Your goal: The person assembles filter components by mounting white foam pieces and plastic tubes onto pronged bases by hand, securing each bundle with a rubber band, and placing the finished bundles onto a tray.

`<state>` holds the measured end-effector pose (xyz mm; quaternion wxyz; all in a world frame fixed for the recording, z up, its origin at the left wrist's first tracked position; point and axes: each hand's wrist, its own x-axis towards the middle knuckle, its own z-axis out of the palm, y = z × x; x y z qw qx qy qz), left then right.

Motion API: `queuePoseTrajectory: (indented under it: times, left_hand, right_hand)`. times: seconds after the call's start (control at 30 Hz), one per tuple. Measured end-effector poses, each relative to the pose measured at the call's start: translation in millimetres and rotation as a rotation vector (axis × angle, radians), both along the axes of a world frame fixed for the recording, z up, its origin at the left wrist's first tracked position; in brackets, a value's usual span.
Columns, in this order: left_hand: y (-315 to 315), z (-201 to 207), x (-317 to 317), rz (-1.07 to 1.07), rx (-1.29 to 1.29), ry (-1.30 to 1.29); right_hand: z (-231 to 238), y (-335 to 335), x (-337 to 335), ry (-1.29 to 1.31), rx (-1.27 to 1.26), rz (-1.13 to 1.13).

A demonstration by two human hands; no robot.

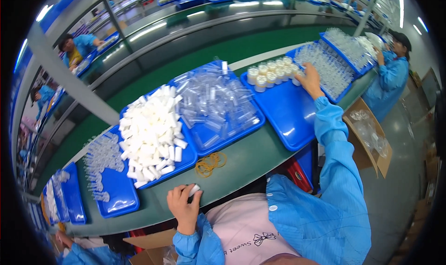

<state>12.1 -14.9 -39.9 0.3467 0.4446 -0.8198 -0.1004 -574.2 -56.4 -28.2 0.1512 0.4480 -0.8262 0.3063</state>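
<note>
My left hand point(184, 208) is near the front edge of the green bench, thumb and fingers closed round a small white cylinder point(194, 189). My right hand point(310, 82) reaches to the far end of a blue tray point(292, 121). Its fingertips are closed on a short whitish cylinder point(296, 82) at the right end of a cluster of white cylinders with clear rims point(269, 74). Yellow rubber bands point(210, 164) lie beyond my left hand. Left of them, a blue tray holds a heap of white cylinders point(151, 130); beside it is another with clear plastic tubes point(216, 102).
Clear plastic parts fill stacked trays point(325, 69) at the right and a tray point(104, 158) at the left. An open cardboard box point(367, 137) stands below the bench at right. A co-worker in blue point(388, 79) stands at far right; another's sleeve point(95, 255) shows at lower left.
</note>
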Motion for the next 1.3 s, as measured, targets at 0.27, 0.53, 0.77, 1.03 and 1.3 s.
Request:
queuePoseTrajectory:
  times: [0.27, 0.53, 0.77, 1.03, 1.3]
  left_hand:
    - [1.7, 10.1, -3.0, 0.027, 0.202, 0.122]
    - [15.6, 40.5, -30.6, -0.469, 1.016, 0.863]
    - [16.8, 41.3, -24.9, -0.434, 0.979, 0.984]
    - [-32.9, 35.8, 87.0, 0.274, 0.375, 0.919]
    - [-92.5, 11.3, 239.1, 0.504, 0.397, 0.388]
  right_hand:
    - [46.5, 36.1, 80.0, 0.068, -0.246, 0.249]
    - [80.8, 91.6, 324.7, -0.726, 0.277, 1.226]
    - [66.0, 65.8, 343.2, -0.696, 0.105, 1.15]
    - [26.1, -25.2, 274.0, -0.885, -0.251, 0.689]
    - [42.3, -18.1, 309.9, -0.646, -0.212, 0.579]
